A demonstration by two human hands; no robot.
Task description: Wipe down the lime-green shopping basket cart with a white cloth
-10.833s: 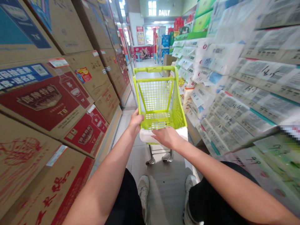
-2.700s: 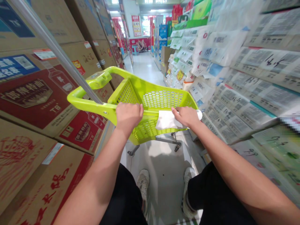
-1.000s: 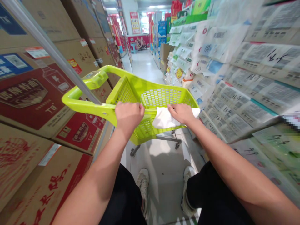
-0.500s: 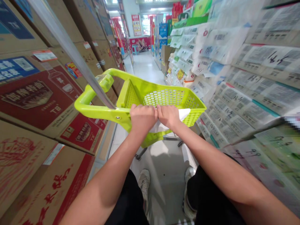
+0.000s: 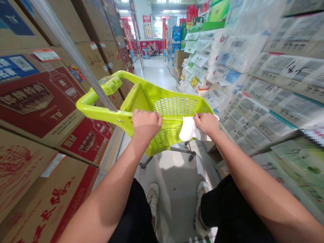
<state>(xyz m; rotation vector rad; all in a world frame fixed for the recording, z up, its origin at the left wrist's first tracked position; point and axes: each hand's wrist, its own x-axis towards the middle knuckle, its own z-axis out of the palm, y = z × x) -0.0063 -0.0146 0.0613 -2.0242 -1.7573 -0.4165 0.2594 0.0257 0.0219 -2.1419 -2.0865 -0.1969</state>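
A lime-green shopping cart [image 5: 174,101] stands sideways in front of me, its handle end to the left and its basket to the right. My left hand [image 5: 146,123] is closed over the near top rim of the basket. Farther right along the same rim, my right hand [image 5: 207,124] pinches a white cloth [image 5: 187,129], which drapes over the rim and hangs down its outer side. A grey metal pole [image 5: 73,50] rises from the cart's handle side toward the upper left.
Stacked cardboard boxes [image 5: 32,98] line the left side. Packaged paper goods [image 5: 275,74] fill the right side. The tiled floor [image 5: 174,175] runs between them, with my shoes [image 5: 153,199] below the cart. A brown carton [image 5: 180,59] stands farther down the aisle.
My right hand has moved right along the rim with the white cloth, away from my left hand. My left hand and the cart have shifted slightly left in view.
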